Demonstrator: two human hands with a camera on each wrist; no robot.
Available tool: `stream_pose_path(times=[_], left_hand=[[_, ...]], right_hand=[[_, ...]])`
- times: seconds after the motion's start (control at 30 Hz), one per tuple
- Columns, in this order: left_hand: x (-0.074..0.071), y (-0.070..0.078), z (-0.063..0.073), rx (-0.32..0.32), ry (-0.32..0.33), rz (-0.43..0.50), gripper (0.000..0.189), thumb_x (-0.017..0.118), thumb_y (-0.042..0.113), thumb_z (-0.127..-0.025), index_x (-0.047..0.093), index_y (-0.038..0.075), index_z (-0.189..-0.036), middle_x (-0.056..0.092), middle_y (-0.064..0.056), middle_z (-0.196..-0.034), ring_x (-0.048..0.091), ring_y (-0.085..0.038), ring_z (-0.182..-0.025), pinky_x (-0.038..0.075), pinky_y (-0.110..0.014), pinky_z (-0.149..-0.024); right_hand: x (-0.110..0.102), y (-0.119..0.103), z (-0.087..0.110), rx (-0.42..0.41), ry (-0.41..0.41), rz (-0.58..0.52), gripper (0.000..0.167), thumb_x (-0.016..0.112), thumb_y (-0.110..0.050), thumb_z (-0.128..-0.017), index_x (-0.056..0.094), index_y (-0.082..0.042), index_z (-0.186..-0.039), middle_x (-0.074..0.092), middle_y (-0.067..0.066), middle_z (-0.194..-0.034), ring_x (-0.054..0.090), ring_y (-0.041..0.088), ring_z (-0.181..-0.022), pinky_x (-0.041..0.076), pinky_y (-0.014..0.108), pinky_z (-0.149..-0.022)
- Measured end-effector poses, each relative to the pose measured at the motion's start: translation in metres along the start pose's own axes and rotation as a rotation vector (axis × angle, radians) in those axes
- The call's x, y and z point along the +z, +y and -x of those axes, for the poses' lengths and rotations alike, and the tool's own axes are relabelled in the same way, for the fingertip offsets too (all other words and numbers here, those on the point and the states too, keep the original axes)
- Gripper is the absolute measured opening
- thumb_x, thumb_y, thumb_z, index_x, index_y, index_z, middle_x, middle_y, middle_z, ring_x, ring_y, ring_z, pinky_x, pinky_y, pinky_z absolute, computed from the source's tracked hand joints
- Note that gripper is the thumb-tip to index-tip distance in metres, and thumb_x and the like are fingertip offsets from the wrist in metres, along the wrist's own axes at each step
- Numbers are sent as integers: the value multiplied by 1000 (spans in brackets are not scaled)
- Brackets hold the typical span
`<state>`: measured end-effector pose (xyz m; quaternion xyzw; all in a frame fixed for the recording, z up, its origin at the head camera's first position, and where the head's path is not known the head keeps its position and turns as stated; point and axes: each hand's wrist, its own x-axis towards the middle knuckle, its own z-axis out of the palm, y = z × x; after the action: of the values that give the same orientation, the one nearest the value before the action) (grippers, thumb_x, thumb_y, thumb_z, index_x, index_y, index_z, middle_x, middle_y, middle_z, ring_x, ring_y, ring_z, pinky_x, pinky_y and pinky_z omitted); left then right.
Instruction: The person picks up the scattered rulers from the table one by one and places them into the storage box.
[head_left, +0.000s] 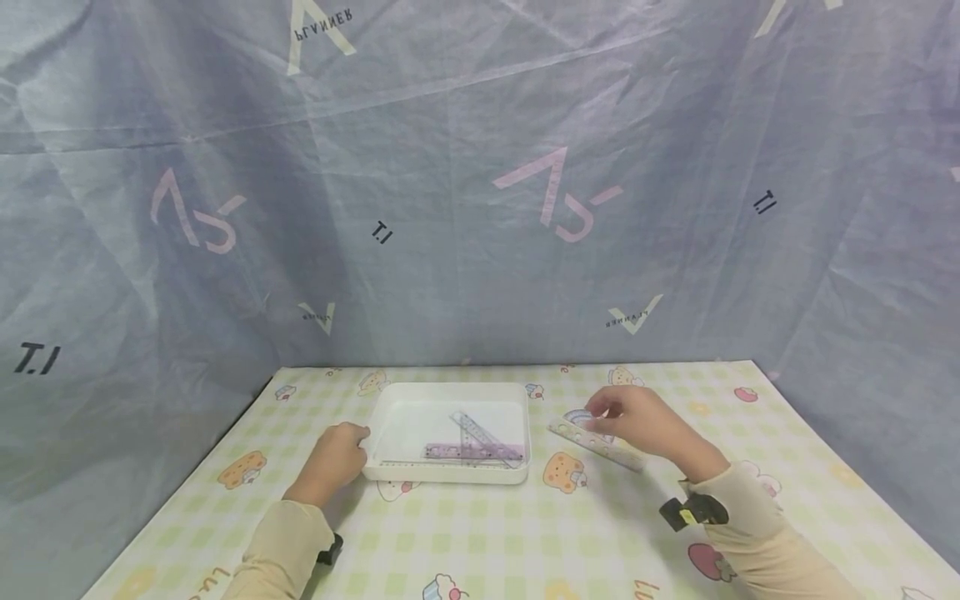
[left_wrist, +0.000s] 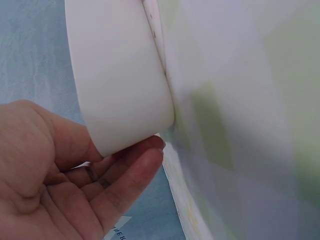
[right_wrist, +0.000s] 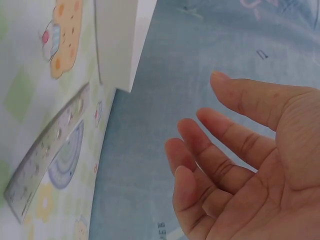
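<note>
At its left end, the white tray [head_left: 446, 476] is gripped by my left hand [head_left: 335, 458]. The left wrist view shows that hand's [left_wrist: 65, 185] thumb and fingers at the tray's corner [left_wrist: 120, 85]. Inside the tray lie a purple ruler [head_left: 441, 452] and a clear set square [head_left: 491, 442] overlapping it. To the right, my right hand [head_left: 637, 419] hovers by a pale ruler [head_left: 600, 444] and a clear protractor [head_left: 576, 415] lying on the cloth. Seen from the right wrist, its fingers [right_wrist: 215, 155] are loosely bent around nothing, apart from the protractor [right_wrist: 66, 159].
A checked tablecloth [head_left: 480, 550] with cartoon prints covers the table. Behind and at both sides hangs a grey-blue curtain [head_left: 450, 275]. Another ruler edge [head_left: 397, 462] shows along the tray's front wall. Each wrist wears a dark strap-on device [head_left: 697, 510].
</note>
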<state>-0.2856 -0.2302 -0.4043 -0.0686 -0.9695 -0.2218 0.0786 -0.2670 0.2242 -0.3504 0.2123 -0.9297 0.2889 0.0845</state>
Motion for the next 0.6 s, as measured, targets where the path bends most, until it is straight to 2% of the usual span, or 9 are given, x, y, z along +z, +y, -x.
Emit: stream_pose_path(times=[0.17,0.4,0.6], left_hand=[[1,-2,-2,4,4,0,39,51,-10,-82,64,-15,-118,63,-27,-127,54,-48,-124,45,-58,-102],[3,-3,-3,-12,-7,-1,39,52,-10,-82,63,-15,-119,62,-27,-127,53,-47,-124,46,-57,-101],[2,-2,-2,-16,-11,-2,39,52,-10,-83,63,-14,-120,62,-27,-128,53,-47,-124,46,-57,-101]], right_hand=[[-5,9,4,50,-10,15,17,73,-22,-88,72,-11,-102,71,3,-98,61,11,-82,53,35,-73],[-8,21,5,61,-19,50,22,76,-23,-86,71,-7,-102,71,4,-97,65,18,-86,55,40,-75],[-10,30,7,97,-40,147,27,78,-20,-82,71,-3,-101,71,8,-94,65,23,-86,55,46,-77]])
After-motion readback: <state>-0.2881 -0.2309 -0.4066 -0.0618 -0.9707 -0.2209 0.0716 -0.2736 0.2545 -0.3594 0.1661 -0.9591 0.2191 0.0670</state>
